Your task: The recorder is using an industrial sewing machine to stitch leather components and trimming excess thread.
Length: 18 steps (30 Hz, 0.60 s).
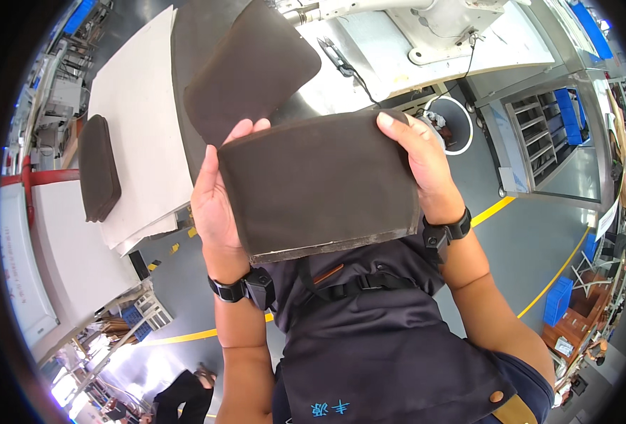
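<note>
Between my two hands, in front of my apron, is a dark brown rectangular padded panel point(320, 180) with a pale worn line along its near edge. My left hand point(217, 198) grips its left side, fingers reaching up behind the far left corner. On the right side my right hand point(422, 155) holds it, thumb lying on top at the far corner. Beyond it, a similar dark panel point(253, 71) with rounded corners lies at the table's edge. To the left, a small stack of dark pieces point(97, 168) rests on a white sheet point(138, 120).
A white sewing machine point(444, 28) stands on a pale table at the far right, with thread snips point(335, 56) near it. Below it is a white bin point(461, 127) with scraps. A metal cabinet point(546, 138) stands right. Someone in black trousers point(182, 397) is at lower left.
</note>
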### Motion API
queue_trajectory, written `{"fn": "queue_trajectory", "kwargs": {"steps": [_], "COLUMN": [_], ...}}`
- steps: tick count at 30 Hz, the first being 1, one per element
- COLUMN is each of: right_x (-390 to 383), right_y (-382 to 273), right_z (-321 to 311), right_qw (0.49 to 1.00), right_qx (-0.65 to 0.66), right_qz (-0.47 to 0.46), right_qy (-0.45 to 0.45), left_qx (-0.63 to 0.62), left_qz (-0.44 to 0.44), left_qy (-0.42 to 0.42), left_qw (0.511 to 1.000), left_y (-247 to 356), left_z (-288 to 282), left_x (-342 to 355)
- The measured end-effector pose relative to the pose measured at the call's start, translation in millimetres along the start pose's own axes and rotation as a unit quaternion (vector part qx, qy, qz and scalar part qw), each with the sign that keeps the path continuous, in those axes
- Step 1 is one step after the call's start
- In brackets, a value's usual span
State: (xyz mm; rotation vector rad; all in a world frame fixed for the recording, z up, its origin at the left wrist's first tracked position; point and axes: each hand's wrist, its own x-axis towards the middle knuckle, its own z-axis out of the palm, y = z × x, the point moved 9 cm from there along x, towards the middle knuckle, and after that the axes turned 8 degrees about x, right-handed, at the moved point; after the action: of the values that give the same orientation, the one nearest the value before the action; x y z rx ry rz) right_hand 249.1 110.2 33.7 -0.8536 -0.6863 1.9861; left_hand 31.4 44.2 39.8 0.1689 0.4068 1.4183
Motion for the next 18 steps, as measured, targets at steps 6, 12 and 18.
{"fn": "queue_trajectory", "kwargs": {"steps": [6, 12, 18], "right_x": [-8.5, -1.2, -4.3], "right_y": [3.5, 6.0, 16.2], "right_z": [-7.6, -21.7, -20.1], "right_qw": [0.999, 0.999, 0.997], "right_qx": [-0.049, -0.037, -0.063], "right_qz": [0.001, -0.015, 0.005], "right_qy": [0.02, 0.014, -0.034], "left_qx": [0.506, 0.813, 0.881], "left_qz": [0.163, 0.302, 0.337], "left_qy": [0.119, 0.249, 0.309], "left_qw": [0.839, 0.432, 0.122], "left_y": [40.5, 149.4, 245.5], "left_z": [-2.5, -10.5, -31.1], "left_x": [-15.9, -64.5, -104.0]}}
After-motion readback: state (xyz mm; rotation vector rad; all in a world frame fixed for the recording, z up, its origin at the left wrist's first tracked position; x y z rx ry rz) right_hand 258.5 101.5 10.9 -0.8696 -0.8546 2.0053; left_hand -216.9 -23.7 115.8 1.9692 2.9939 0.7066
